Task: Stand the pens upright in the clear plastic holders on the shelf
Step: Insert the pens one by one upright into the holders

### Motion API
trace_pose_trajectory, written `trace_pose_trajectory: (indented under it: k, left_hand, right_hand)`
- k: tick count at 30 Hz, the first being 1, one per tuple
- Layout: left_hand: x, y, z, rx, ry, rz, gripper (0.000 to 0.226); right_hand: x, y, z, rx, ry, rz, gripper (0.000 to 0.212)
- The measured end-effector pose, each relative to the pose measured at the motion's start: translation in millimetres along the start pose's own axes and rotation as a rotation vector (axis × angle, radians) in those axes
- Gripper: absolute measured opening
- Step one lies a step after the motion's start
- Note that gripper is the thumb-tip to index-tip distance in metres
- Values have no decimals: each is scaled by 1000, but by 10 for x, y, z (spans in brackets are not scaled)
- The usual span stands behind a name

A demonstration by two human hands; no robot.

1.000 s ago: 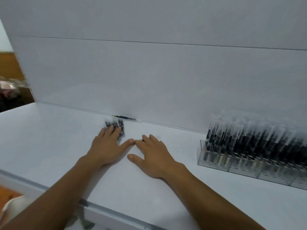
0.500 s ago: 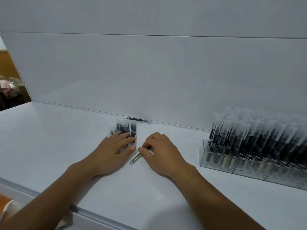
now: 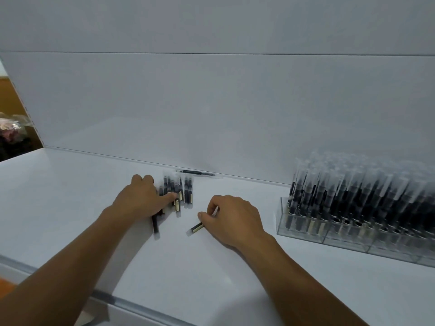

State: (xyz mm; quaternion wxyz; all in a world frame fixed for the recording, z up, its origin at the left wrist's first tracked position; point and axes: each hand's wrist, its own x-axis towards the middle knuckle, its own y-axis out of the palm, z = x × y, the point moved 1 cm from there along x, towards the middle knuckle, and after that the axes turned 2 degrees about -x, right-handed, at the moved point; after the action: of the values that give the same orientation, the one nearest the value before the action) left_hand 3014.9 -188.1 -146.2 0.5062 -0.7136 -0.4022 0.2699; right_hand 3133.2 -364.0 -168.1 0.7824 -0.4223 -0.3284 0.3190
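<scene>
Several capped black pens (image 3: 186, 194) lie in a loose pile on the white shelf (image 3: 70, 208), near the back wall. My left hand (image 3: 141, 198) lies on the pile's left side, fingers curled over the pens and thumb pressing on them; one black pen (image 3: 155, 225) sticks out from under the palm. My right hand (image 3: 233, 217), right of the pile, pinches a single pen (image 3: 195, 228) that lies slanted on the shelf. At the right stand clear plastic holders (image 3: 281, 220), packed with several upright pens (image 3: 353, 196).
One thin black pen (image 3: 195, 172) lies along the foot of the white back panel (image 3: 211, 102). The shelf's front edge (image 3: 122, 303) runs across the lower left. A dark cluttered area (image 3: 11, 137) shows past the shelf's left end.
My right hand has drawn its pen toward me and to the right, away from the pile. My left hand's fingers have curled over the pile, and a pen now pokes out under the palm.
</scene>
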Motion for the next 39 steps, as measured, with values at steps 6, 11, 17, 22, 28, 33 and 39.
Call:
trace_pose_trajectory:
  k: [6,11,17,22,28,33,39]
  left_hand:
    - [119,-128,7,-50,-41,94,70]
    - [130,-208,97,-27,-36,152,48]
    - [153,-147,9,-110,-64,217,43]
    - [138,-165,-99,-223,-117,237,24]
    - [104,-126,-169,-279,-90,184,11]
    - [-6,-188,-102,-594,-80,103,13]
    - [-255,-304,-218,-832,130,-53,3]
  right_hand:
    - [2,5,18,-1,-11,-8,31]
    - [-11,-18,-2,-15,-8,-6,31]
    - [-49,-16,47,9,-25,38,28]
    - [-63,-19,44,18,-16,41,26]
    - [-53,-18,34,13,-14,54,18]
    - [-46,-44,49,81,17,60,4]
    - [-91,-198,110,186,35,35,10]
